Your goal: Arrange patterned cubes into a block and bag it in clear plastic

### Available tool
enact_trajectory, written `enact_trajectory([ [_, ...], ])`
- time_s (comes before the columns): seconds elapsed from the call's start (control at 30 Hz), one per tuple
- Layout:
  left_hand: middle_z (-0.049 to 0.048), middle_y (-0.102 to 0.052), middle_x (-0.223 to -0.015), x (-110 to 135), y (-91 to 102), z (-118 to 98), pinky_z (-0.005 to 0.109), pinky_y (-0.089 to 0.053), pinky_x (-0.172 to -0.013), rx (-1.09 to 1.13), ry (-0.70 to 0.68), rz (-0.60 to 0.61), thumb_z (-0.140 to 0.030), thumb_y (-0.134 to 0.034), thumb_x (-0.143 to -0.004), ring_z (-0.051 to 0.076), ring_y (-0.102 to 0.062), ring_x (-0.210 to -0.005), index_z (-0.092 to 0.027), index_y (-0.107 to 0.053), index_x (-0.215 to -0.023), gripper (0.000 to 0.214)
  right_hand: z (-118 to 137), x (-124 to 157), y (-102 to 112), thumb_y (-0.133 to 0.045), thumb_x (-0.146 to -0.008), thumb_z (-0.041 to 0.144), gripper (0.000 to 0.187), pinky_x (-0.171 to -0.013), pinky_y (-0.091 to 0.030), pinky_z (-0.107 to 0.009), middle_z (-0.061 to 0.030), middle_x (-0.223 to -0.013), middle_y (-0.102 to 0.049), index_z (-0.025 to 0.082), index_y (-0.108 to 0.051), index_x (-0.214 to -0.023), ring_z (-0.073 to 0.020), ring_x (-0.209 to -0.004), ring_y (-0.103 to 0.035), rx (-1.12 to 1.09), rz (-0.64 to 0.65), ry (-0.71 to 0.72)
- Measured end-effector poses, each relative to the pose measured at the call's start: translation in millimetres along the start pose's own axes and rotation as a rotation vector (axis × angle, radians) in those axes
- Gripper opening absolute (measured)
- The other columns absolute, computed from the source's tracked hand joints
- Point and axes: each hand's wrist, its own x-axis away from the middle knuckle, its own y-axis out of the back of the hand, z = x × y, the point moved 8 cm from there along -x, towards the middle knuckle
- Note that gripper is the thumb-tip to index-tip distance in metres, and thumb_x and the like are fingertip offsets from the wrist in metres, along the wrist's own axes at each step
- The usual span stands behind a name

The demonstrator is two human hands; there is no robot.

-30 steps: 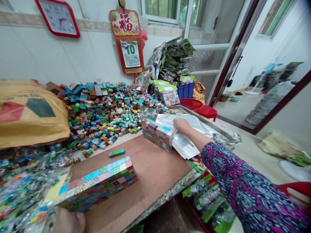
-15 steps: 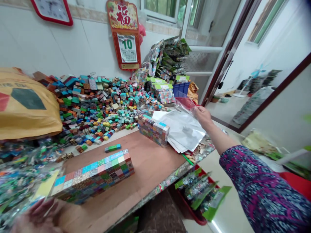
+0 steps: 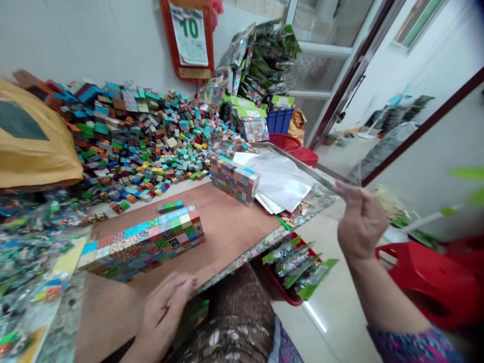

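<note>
My right hand (image 3: 359,222) is raised to the right of the table, its fingers pinched on the corner of a clear plastic bag (image 3: 302,169) that hangs stretched above the stack of clear bags (image 3: 282,186). Resting flat on the front edge of the brown board (image 3: 234,227) is my left hand (image 3: 166,305), fingers stretched out and holding nothing. Just beyond it lies a long block of colourful cubes (image 3: 143,244). A shorter cube block (image 3: 234,179) stands beside the bag stack, and a small green piece (image 3: 170,205) lies between the two blocks.
A big heap of loose coloured cubes (image 3: 143,131) fills the back of the table, with a yellow sack (image 3: 34,146) at the left. Packed bags lie at the left front (image 3: 30,262) and in a red basket (image 3: 298,264) on the floor. A red stool (image 3: 416,282) stands at the right.
My right hand has drawn one clear bag off the stack, out to the right and toward me. My left hand moved right onto the board's front edge. The view tilted down.
</note>
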Motion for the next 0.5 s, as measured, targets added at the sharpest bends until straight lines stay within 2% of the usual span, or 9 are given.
enact_trajectory([
  [0.03,0.0054,-0.074,-0.085,-4.4,-20.8,-4.0,0.028,-0.053,-0.075,0.052,0.054,0.125,-0.039,-0.053,-0.089,0.022,-0.069,-0.082,-0.022,-0.074,-0.087,0.027,7.9,23.5,13.7,-0.047,-0.099,0.039,0.031,-0.098,-0.051,-0.046,-0.0100,-0.108,-0.074,0.019,-0.069,-0.107,-0.0236,-0.105,-0.069,0.026,-0.008,-0.008],
  [0.1,0.0068,-0.074,-0.096,-7.3,-60.1,-9.8,0.031,-0.052,-0.085,0.153,0.132,0.345,-0.040,-0.055,-0.089,0.022,-0.068,-0.092,-0.022,-0.075,-0.094,0.027,17.8,71.7,23.3,-0.048,-0.099,0.034,0.026,-0.094,-0.054,-0.046,-0.0069,-0.106,-0.075,0.022,-0.070,-0.107,-0.0239,-0.104,-0.070,0.033,0.104,-0.075],
  [0.2,0.0092,-0.069,-0.118,-0.4,-107.9,-9.1,0.036,-0.048,-0.097,0.377,0.256,0.556,-0.044,-0.063,-0.084,0.025,-0.062,-0.110,-0.022,-0.066,-0.120,0.042,32.9,140.3,5.6,-0.046,-0.099,0.028,0.027,-0.088,-0.059,-0.041,-0.0037,-0.109,-0.075,0.028,-0.069,-0.114,-0.0224,-0.102,-0.071,-0.056,0.415,-0.106],
  [0.3,0.0101,-0.066,-0.122,12.9,-141.1,-8.6,0.039,-0.045,-0.099,0.573,0.314,0.706,-0.046,-0.070,-0.079,0.025,-0.059,-0.113,-0.020,-0.061,-0.124,0.054,51.5,182.5,-16.0,-0.046,-0.098,0.020,0.034,-0.092,-0.058,-0.039,-0.0023,-0.114,-0.074,0.031,-0.064,-0.124,-0.0199,-0.103,-0.071,-0.148,0.561,0.001],
  [0.37,0.0085,-0.069,-0.111,17.4,-149.9,-3.7,0.037,-0.046,-0.096,0.643,0.372,0.691,-0.048,-0.070,-0.079,0.023,-0.062,-0.104,-0.019,-0.064,-0.114,0.046,57.2,194.7,-28.7,-0.045,-0.097,0.017,0.037,-0.094,-0.057,-0.038,-0.0029,-0.117,-0.073,0.030,-0.061,-0.128,-0.0189,-0.104,-0.071,-0.190,0.598,0.034],
  [0.5,0.0028,-0.070,-0.088,16.3,-145.7,10.9,0.030,-0.046,-0.082,0.696,0.472,0.489,-0.048,-0.073,-0.077,0.017,-0.061,-0.083,-0.018,-0.068,-0.093,0.035,57.7,205.9,-49.0,-0.047,-0.097,0.015,0.034,-0.098,-0.055,-0.035,-0.0067,-0.119,-0.072,0.023,-0.062,-0.126,-0.0181,-0.111,-0.067,-0.257,0.675,0.003],
])
